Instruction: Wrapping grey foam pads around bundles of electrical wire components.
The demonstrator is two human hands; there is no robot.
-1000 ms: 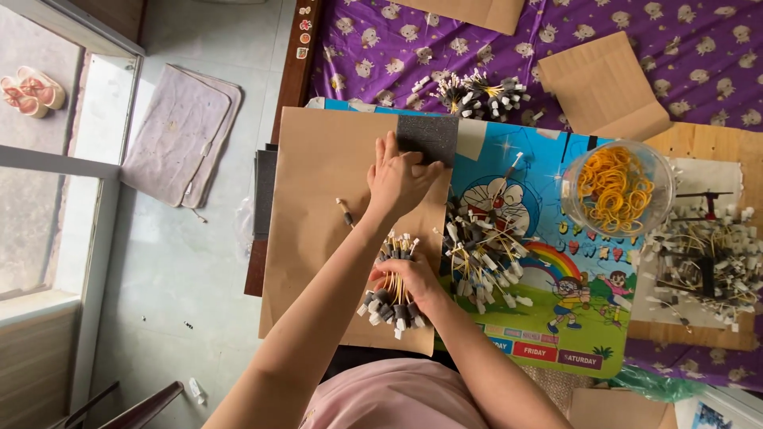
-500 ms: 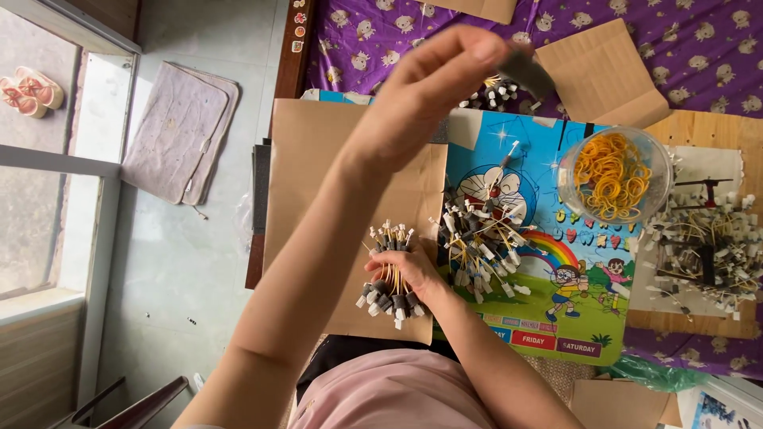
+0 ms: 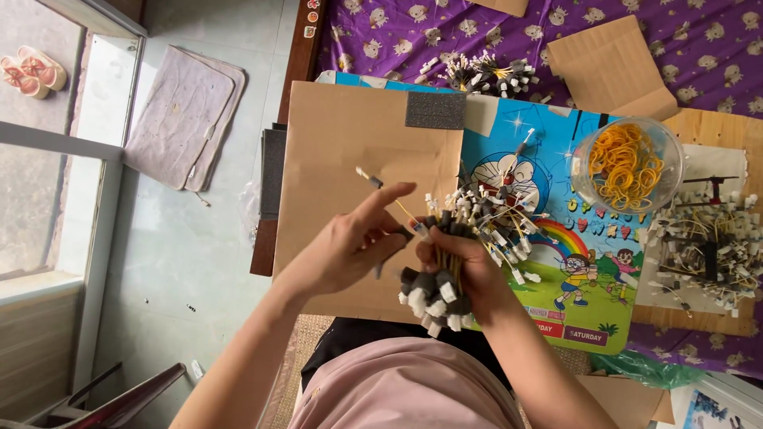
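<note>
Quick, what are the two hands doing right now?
Left hand: closed, pinching one thin yellow cable between its fingers.
Right hand: closed around a bundle of yellow cables with grey and white ends.

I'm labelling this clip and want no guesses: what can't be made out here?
Head view only:
- Right hand: mostly hidden behind its cable bundle.
- Left hand: the thin piece it pinches is too small to identify.
- Side pile: cut off by the right edge.
- Bowl: bottom covered by rubber bands.
</note>
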